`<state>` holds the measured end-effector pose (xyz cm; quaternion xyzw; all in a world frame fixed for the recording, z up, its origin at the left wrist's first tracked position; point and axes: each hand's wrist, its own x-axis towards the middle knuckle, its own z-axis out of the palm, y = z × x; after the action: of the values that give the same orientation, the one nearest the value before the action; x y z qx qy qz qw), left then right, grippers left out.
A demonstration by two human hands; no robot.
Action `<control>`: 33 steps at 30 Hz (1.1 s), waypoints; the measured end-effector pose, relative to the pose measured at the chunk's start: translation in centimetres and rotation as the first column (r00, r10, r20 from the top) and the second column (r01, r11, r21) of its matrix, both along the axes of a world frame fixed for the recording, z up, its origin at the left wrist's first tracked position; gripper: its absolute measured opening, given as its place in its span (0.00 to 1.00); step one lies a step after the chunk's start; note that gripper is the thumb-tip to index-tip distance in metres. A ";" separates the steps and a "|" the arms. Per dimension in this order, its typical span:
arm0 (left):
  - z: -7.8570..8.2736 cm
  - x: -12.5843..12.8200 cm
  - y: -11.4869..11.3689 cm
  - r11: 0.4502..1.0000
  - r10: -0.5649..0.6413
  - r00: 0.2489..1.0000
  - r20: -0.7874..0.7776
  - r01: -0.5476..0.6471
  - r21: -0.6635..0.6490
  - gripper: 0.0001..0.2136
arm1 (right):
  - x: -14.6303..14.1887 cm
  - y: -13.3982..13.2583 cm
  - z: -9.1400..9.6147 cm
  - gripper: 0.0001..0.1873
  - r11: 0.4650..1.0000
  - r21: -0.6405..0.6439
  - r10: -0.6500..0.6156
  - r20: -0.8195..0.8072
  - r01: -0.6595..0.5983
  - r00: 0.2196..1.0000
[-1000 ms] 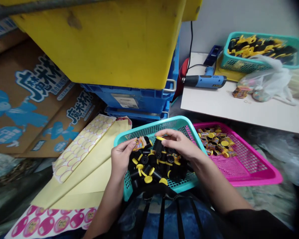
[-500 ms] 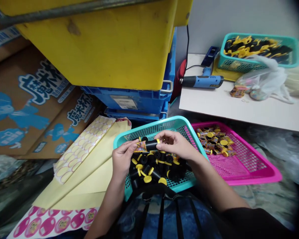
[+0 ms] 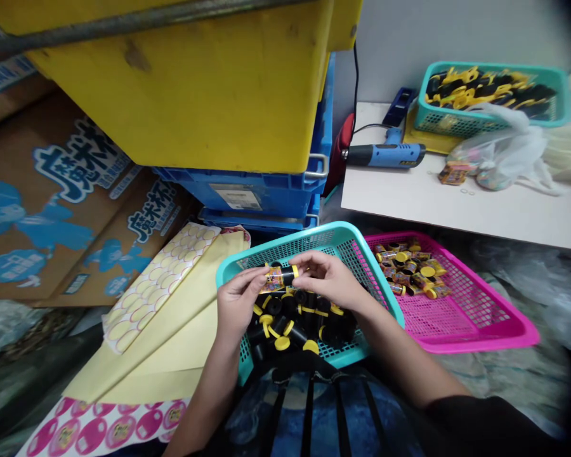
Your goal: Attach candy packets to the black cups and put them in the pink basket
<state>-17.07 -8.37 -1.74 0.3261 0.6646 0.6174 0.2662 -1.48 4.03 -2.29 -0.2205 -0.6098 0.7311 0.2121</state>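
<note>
A small black bottle (image 3: pixel 288 275) with a yellow cap lies sideways between my hands, above the teal basket (image 3: pixel 309 236). My left hand (image 3: pixel 236 299) pinches a printed, clear-and-orange label sleeve (image 3: pixel 273 280) that sits around the bottle's left part. At the capped end, my right hand (image 3: pixel 329 279) grips the bottle between thumb and fingers. Below both hands, the basket holds a pile of black bottles with yellow caps (image 3: pixel 282 343). To the right, a pink basket (image 3: pixel 457 317) contains several bottles wearing printed labels (image 3: pixel 412 270).
A blue heat gun (image 3: pixel 385 155), a plastic bag (image 3: pixel 509 152) and another teal basket (image 3: pixel 495 127) of black and yellow parts are on the white table. Yellow (image 3: pixel 195 89) and blue crates (image 3: pixel 242 190) stand ahead. Sticker sheets (image 3: pixel 162 279) and a cardboard box (image 3: pixel 52 216) lie left.
The printed sleeve now covers more of the black bottle, leaving a shorter bare stretch beside the cap. My right hand has shifted slightly left, toward my left hand.
</note>
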 end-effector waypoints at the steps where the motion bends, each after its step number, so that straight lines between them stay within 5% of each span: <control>1: 0.3 0.1 0.0 0.999 -0.033 0.999 0.022 0.033 -0.003 0.09 | -0.2 -0.2 -0.1 0.23 1.000 0.012 -0.017 -0.014 0.017 1.000; 5: 1.3 0.3 -0.1 0.983 -0.180 0.978 0.102 0.183 -0.014 0.16 | -0.8 -1.1 -0.5 0.23 1.000 0.007 -0.024 -0.082 0.024 0.996; 9: 1.5 0.6 -0.1 0.979 -0.202 0.968 0.150 0.203 0.006 0.14 | -1.2 -1.6 -0.7 0.22 0.994 -0.110 -0.011 -0.153 -0.006 0.988; 14: 1.3 1.6 0.1 0.977 -0.208 0.947 0.243 0.212 0.011 0.14 | -2.0 -2.4 -1.6 0.32 0.812 -0.513 0.159 -0.262 -0.277 0.952; 20: 1.0 2.2 -0.3 0.957 -0.276 0.923 0.268 0.291 -0.017 0.15 | -1.8 -2.8 -2.6 0.27 0.817 -0.517 0.093 -0.321 -0.257 0.943; 23: 0.1 2.1 -0.8 0.937 -0.333 0.895 0.297 0.348 0.002 0.16 | -0.6 -2.4 -2.3 0.25 0.920 -0.346 0.066 -0.328 -0.185 0.942; 25: -0.4 2.2 -1.1 0.923 -0.368 0.876 0.311 0.385 0.009 0.17 | 0.1 -2.4 -1.9 0.25 0.995 -0.038 0.078 -0.252 -0.090 0.965; 26: -0.6 2.3 -1.1 0.920 -0.375 0.874 0.310 0.393 0.005 0.18 | 0.4 -2.4 -1.6 0.26 0.989 0.142 0.068 -0.206 -0.039 0.976; 29: -0.6 2.9 -0.8 0.914 -0.384 0.878 0.287 0.406 -0.018 0.20 | 1.2 -2.6 -0.3 0.24 0.838 0.525 -0.050 -0.194 0.147 0.980; 33: 0.1 3.5 -0.1 0.886 -0.454 0.870 0.193 0.463 -0.003 0.24 | 4.0 -1.3 1.6 0.17 0.596 0.710 -0.270 -0.262 0.374 0.927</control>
<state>-13.61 -8.48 -1.68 0.4085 0.5551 0.5479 0.4741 2.54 2.70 -0.73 -0.1728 -0.7909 0.3762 0.4507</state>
